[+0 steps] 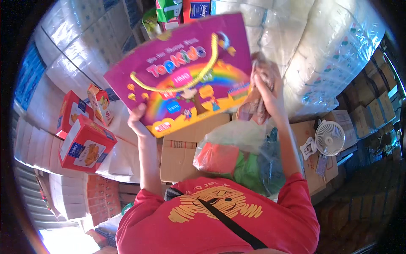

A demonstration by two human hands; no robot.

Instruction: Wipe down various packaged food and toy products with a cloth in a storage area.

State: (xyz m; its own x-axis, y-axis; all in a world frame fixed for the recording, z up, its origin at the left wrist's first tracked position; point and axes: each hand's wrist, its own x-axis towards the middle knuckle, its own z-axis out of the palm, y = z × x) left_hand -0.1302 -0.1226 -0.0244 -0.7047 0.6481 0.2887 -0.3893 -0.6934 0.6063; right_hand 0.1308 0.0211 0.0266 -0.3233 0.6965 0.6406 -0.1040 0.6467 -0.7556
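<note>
A purple gift carton with a yellow rope handle and a rainbow print is held up, tilted, in front of me. My left hand grips its lower left corner, thumb on the front face. Against the right side of the carton, my right hand holds a crumpled brownish cloth. Below the carton, a clear plastic bag with red and green contents lies close to my body. A brown cardboard box sits to the left of that bag.
Two red cookie boxes and a smaller carton stand on white packages at left. A white fan rests on cardboard at right. Plastic-wrapped bales rise behind. Colourful packs show beyond the purple carton.
</note>
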